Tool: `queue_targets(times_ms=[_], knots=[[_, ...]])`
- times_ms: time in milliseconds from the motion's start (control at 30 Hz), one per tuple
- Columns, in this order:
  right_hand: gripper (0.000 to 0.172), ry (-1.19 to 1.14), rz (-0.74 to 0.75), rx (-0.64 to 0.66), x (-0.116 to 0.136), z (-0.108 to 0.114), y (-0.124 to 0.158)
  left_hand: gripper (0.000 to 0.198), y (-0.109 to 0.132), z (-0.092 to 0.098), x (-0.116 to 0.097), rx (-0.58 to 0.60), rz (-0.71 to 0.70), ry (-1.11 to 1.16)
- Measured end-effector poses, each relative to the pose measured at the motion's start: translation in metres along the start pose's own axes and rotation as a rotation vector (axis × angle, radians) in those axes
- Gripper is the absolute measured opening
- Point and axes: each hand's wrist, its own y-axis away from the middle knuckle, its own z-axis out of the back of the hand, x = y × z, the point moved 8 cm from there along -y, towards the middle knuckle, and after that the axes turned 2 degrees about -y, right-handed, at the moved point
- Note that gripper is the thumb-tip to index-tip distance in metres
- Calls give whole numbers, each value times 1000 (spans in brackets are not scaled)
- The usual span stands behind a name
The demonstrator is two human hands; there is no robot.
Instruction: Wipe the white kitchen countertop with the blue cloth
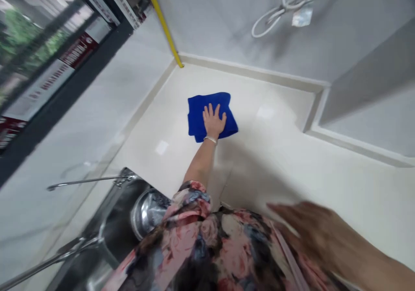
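My left hand (pixel 214 121) lies palm down with fingers spread on a blue cloth (pixel 197 109). The cloth is folded and rests flat on the glossy cream countertop (pixel 275 152), near its far corner. A pale bracelet (pixel 210 139) circles my left wrist. Low on the right, my right hand (pixel 311 226) is blurred, its fingers stretched out beside my floral clothing (pixel 223 252). Nothing shows in it.
At the lower left is a metal sink (pixel 119 222) with a round metal vessel (pixel 147 213) in it and a thin faucet (pixel 87 180). A yellow pipe (pixel 164 23) meets the counter's corner. White cable (pixel 275 16) hangs on the wall, and a window (pixel 35 40) is upper left.
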Motion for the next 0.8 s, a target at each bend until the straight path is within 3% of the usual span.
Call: queue_targets(times_ms=[100, 200, 300, 400, 500, 800], knots=[[41, 221, -199, -45, -63, -3, 23, 67, 17, -1, 0, 27, -27, 59], [51, 245, -502, -208, -112, -16, 98, 69, 40, -4, -4, 59, -69, 86], [58, 262, -677, -331, -126, -41, 188, 72, 67, -7, -13, 83, -102, 85], [63, 291, -785, -394, -126, -63, 248, 73, 100, -13, -30, 107, -170, 85], [62, 327, -808, -447, -129, -74, 269, 72, 140, -21, -52, 133, -259, 103], [60, 374, -750, -513, -140, -82, 274, 73, 277, -41, -113, 120, -624, 183]])
